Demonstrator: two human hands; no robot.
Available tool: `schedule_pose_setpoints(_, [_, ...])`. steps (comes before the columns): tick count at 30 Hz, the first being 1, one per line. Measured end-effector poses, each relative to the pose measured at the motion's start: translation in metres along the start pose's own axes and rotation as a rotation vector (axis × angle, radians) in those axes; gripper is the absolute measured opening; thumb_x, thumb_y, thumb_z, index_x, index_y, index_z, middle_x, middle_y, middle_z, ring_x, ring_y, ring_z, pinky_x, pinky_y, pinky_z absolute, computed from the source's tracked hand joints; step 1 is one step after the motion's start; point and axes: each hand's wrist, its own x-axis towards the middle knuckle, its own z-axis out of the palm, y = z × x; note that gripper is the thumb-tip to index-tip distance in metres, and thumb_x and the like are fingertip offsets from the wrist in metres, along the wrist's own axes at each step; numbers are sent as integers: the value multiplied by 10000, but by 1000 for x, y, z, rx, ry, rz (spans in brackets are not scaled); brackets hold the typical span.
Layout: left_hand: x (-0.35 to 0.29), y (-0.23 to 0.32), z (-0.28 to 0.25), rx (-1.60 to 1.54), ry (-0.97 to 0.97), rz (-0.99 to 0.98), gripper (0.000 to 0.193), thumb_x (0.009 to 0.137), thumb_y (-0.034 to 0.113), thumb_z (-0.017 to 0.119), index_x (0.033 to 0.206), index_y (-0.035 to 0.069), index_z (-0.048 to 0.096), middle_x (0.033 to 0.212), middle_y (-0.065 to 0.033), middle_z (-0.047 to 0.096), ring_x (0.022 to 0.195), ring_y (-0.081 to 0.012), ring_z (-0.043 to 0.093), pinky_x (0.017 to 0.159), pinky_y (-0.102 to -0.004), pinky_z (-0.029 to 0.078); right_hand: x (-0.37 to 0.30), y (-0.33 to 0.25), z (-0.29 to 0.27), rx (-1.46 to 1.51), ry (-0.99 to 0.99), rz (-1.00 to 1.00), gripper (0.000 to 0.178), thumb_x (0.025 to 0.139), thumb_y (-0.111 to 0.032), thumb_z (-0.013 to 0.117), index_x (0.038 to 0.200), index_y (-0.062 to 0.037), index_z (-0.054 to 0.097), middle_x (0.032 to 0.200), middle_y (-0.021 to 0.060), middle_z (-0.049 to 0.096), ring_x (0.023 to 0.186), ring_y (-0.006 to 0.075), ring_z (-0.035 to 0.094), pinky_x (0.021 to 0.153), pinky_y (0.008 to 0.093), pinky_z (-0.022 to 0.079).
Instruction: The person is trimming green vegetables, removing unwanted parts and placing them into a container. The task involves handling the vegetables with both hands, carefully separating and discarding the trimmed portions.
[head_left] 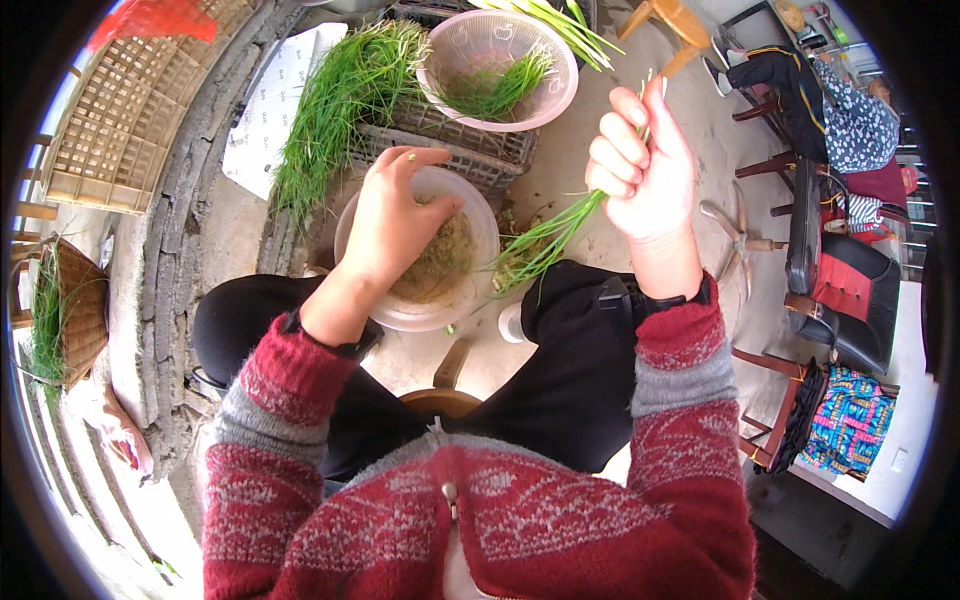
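Note:
My right hand (640, 170) is raised at the right, closed around a small bunch of chives (570, 228). Their pale ends stick up past my thumb, and the green leaves hang down to the left. My left hand (393, 220) hovers over a whitish plastic basin (487, 225), thumb and fingers apart, nothing held. A tiny green scrap clings to one finger. Brownish trimmings lie inside the basin, partly hidden by that hand. Beyond it, a large heap of chives (345, 95) rests by a dark plastic crate (440, 150). A pinkish colander (552, 112) on the crate holds more chives.
Long green stalks (560, 30) lie behind the colander. A wooden stool (672, 28) stands at the far right, near a seated person (860, 115). A beige plastic crate (125, 115) and a wicker basket (85, 315) of greens are at the left. Chairs (845, 300) line the right.

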Motion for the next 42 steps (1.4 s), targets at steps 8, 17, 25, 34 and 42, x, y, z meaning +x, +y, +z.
schedule_pose_setpoints(8, [1, 35, -9, -327, -160, 270, 181, 799, 35, 713, 978, 56, 709, 1029, -98, 644, 966, -229, 614, 862, -322, 484, 6, 24, 6, 3, -61, 118, 403, 1040, -425, 321, 827, -116, 469, 536, -73, 250, 433, 54, 225, 371, 204, 205])
schedule_pose_setpoints(17, [1, 42, -6, -312, -180, 381, 163, 758, -9, 706, 904, 57, 679, 1025, -84, 626, 955, -240, 599, 860, -346, 468, 14, 38, 13, 38, -62, 175, 411, 1042, -411, 320, 793, -108, 443, 524, -67, 259, 424, 55, 221, 362, 202, 197])
schedule_pose_setpoints(25, [-2, 30, 3, -657, -215, -103, 42, 817, 15, 662, 858, 7, 659, 955, -41, 625, 912, -139, 583, 864, -288, 443, 14, 42, 16, 5, 35, 167, 402, 1028, -438, 361, 770, -143, 445, 527, -77, 238, 423, 49, 211, 361, 202, 181])
schedule_pose_setpoints(34, [-3, -2, 9, -1020, -562, -764, 652, 997, 542, 336, 1280, -18, 512, 1259, -149, 582, 1122, -198, 550, 1014, -326, 385, 19, 0, -16, 274, 176, -103, 340, 1026, -318, 429, 803, -74, 505, 552, -58, 273, 443, 58, 247, 384, 194, 226])
schedule_pose_setpoints(42, [-5, 21, -3, -1622, -955, -895, 762, 977, 623, 196, 1404, 18, 377, 1358, -182, 499, 1233, -318, 500, 1039, -464, 367, 21, -11, -43, 279, 352, -243, 261, 1013, -205, 449, 851, -5, 491, 613, -9, 304, 543, 110, 307, 503, 240, 297])
